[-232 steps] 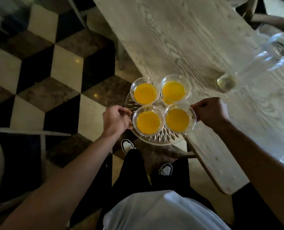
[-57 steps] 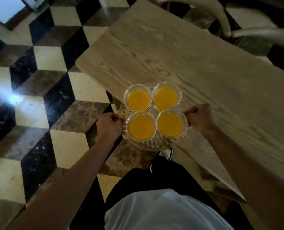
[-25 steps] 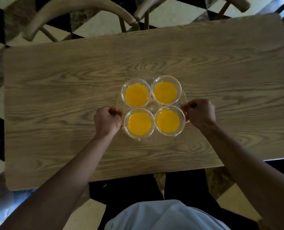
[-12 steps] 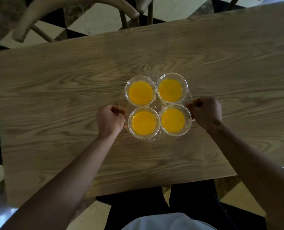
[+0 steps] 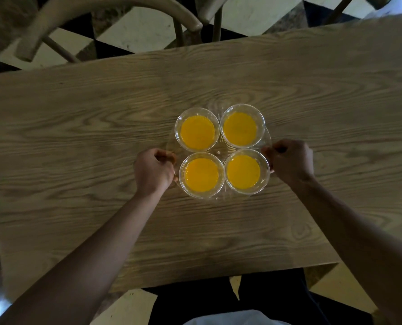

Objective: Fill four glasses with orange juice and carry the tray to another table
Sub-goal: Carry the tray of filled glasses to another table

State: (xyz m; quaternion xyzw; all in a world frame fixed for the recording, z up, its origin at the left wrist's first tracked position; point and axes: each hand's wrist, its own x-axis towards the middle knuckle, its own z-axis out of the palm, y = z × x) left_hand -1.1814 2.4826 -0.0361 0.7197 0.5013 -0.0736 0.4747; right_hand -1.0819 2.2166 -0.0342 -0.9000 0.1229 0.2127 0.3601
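Two bare forearms reach in from the near corners and angle inward over the wooden table [image 5: 77,141], its pale top streaked with wavy grain. At the near edge, between the arms, dark trousers and a strip of light shirt show below the tabletop. The left hand [image 5: 154,171] is curled into a loose fist, knuckles up, fingers wrapped on the left rim of the clear tray [image 5: 221,150] — thumb side toward the glasses. The right hand [image 5: 289,160] mirrors it, fingers curled and pinching the tray's right rim, wrist bent slightly inward. Whether the tray rests on the wood or hangs just above it cannot be told.

On the tray, near the middle of the table, stand four round clear glasses in a tight square, rims touching or nearly so: near-left glass [image 5: 201,175], near-right glass [image 5: 243,171], far-left glass [image 5: 197,132] and far-right glass [image 5: 241,129]. Each holds opaque bright orange juice. The tray is cut glass or plastic with a starburst pattern visible between the glasses.

Beyond the far edge, curved pale wooden chair backs [image 5: 115,10] stand over a floor [image 5: 143,31] of cream, black and brown tiles.
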